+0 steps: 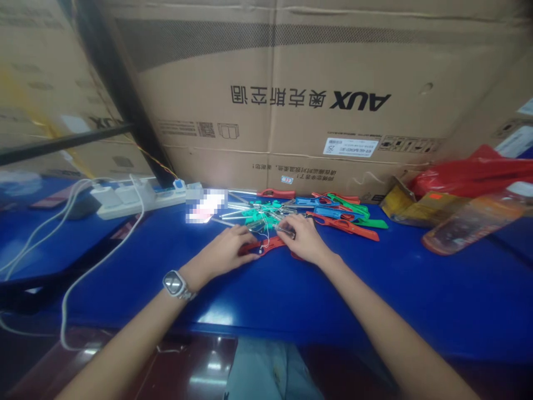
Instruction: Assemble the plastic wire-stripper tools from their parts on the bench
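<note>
A red plastic lighter casing (272, 243), long and thin, lies low over the blue table top. My left hand (227, 250), with a watch on its wrist, is closed on the casing's left end between thumb and fingers. Over its right end, my right hand (306, 238) has its fingers pinched together. A small dark or metallic piece shows at those fingertips, too hidden to name. A thin white wire (267, 238) with a small plug hangs over the casing. Just behind both hands is a pile of green lighter parts (260, 214) with metal tubes.
Blue lighter parts (328, 212), a red one (353, 228) and a green one (375, 223) lie right of the pile. A white power strip (141, 203) with cables stands left. A bottle (470, 225) lies right. A large cardboard box (270, 66) closes off the back.
</note>
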A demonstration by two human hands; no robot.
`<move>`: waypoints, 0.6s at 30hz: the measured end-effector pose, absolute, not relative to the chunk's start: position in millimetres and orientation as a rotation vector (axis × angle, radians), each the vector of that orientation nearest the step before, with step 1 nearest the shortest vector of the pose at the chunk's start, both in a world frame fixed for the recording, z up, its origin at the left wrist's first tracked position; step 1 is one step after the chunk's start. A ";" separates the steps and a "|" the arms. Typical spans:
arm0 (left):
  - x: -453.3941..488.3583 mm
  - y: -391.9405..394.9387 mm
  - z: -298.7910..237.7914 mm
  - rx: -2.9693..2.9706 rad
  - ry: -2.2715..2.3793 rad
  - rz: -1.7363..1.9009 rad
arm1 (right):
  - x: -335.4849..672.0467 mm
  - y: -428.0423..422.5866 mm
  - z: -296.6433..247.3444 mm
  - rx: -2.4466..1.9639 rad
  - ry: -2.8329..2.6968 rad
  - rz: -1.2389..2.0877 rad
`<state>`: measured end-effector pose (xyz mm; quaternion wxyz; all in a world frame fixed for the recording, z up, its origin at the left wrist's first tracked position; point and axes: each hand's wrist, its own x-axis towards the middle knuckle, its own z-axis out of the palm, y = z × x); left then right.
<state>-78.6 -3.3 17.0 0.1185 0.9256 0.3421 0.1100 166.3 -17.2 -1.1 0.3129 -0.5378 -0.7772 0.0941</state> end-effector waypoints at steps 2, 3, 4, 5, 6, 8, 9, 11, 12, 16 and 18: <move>-81.2 6.2 17.3 2.673 0.980 0.331 | 167.9 -16.2 -1.5 -1.344 -2.068 0.314; -82.1 9.8 17.6 2.661 0.978 0.354 | 168.4 -15.6 -1.9 -1.309 -2.076 0.364; -82.7 12.8 17.8 2.655 0.985 0.394 | 168.9 -15.0 -2.5 -1.275 -2.079 0.413; -82.8 15.4 18.0 2.656 1.003 0.448 | 169.1 -14.4 -3.4 -1.248 -2.079 0.455; -82.5 18.0 18.0 2.667 1.028 0.505 | 169.3 -13.7 -4.5 -1.228 -2.075 0.486; -80.5 23.9 17.8 2.712 1.093 0.562 | 169.5 -12.5 -7.1 -1.219 -2.046 0.520; -78.8 27.3 17.6 2.744 1.127 0.535 | 169.6 -12.0 -8.4 -1.224 -2.025 0.534; -74.7 34.5 16.9 2.825 1.167 0.403 | 169.8 -11.3 -10.4 -1.241 -1.981 0.561; -72.4 38.0 16.5 2.864 1.167 0.338 | 169.8 -11.1 -11.0 -1.247 -1.963 0.571; -66.8 46.7 16.6 2.981 1.137 0.306 | 169.4 -11.7 -9.3 -1.255 -1.942 0.570; -68.0 47.2 20.0 3.018 1.121 0.371 | 168.9 -12.9 -6.6 -1.251 -1.936 0.558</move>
